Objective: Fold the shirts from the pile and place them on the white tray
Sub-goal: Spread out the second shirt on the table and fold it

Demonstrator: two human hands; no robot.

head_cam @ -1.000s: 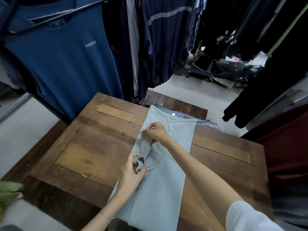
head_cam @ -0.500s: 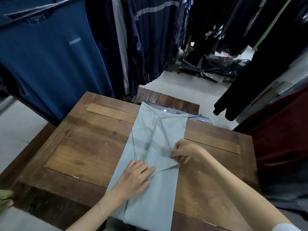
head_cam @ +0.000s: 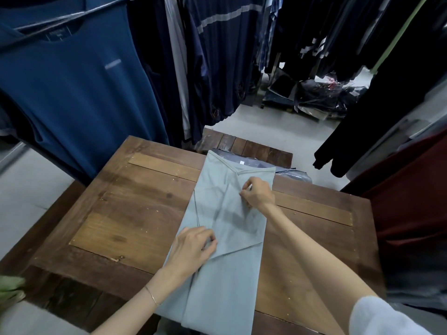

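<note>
The wooden surface [head_cam: 135, 213] carries one pale grey-green shirt [head_cam: 225, 286], laid lengthways down its middle. The collar end points away from me and the hem end hangs off the near edge. That overhang is my main worry: its weight could drag the cloth toward me and pull the folds open once the hands let go. No white tray shows in my view, so I cannot judge the carry, and a loosely folded shirt may fall open on the way. A clear plastic bag [head_cam: 292, 175] lies at the collar end, partly under it as far as I can tell, and slick film could let the shirt slide when tugged. The left hand [head_cam: 191, 247] sits on the near fold, fingers curled and pinching cloth beside the slanted flap edge. The right hand [head_cam: 257, 192] has its fingers bunched, nipping a crease below the collar. If the two pull unevenly, the flap goes askew and wrinkles set in.
</note>
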